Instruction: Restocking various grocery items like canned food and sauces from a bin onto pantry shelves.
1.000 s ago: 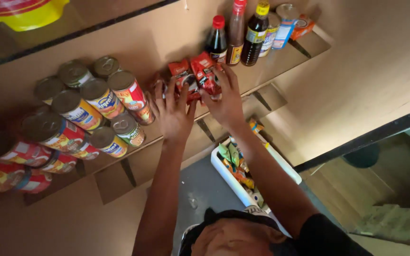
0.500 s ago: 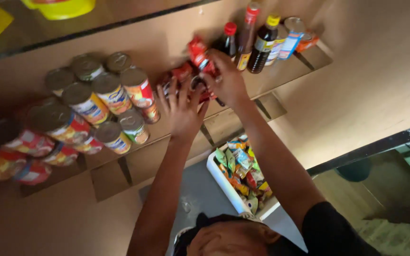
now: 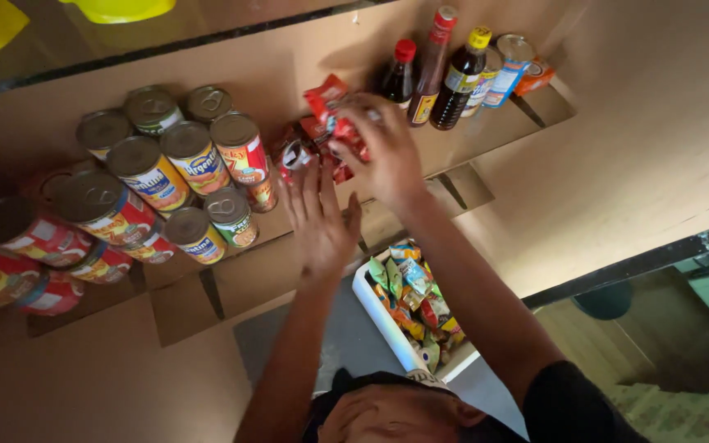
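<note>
The right hand [image 3: 375, 152] sits just above the centre of the frame, its fingers curled and pinching a red snack sachet [image 3: 327, 102] at the top of a small cluster of red sachets [image 3: 322, 143] on the wooden shelf [image 3: 486, 135]. The held sachet lies up and to the left of the palm, its long axis running from upper left to lower right, roughly along the fingers that hold it. The left hand [image 3: 317, 217] is lower, at the centre of the frame, fingers spread and empty, its fingertips just reaching the lower edge of the red cluster. Whether they press on a packet or only hover against it I cannot tell. Of the 2 hands, the right one is plainly the nearer to the held sachet; the left is nearer to the packets at the bottom of the cluster.

To the left of the cluster stands a block of tin cans [image 3: 194, 160] with ring-pull lids, with more red-labelled cans [image 3: 38, 246] further toward the left edge. To the right, in the upper part of the frame, 3 sauce bottles [image 3: 432, 78] stand close together, 2 with red caps and 1 with a yellow cap, beside a small can [image 3: 512, 61]. Below the arms, a white bin [image 3: 379, 316] holds a heap of mixed coloured snack packets [image 3: 412, 299]. A yellow container [image 3: 116, 8] shows at the top edge.
</note>
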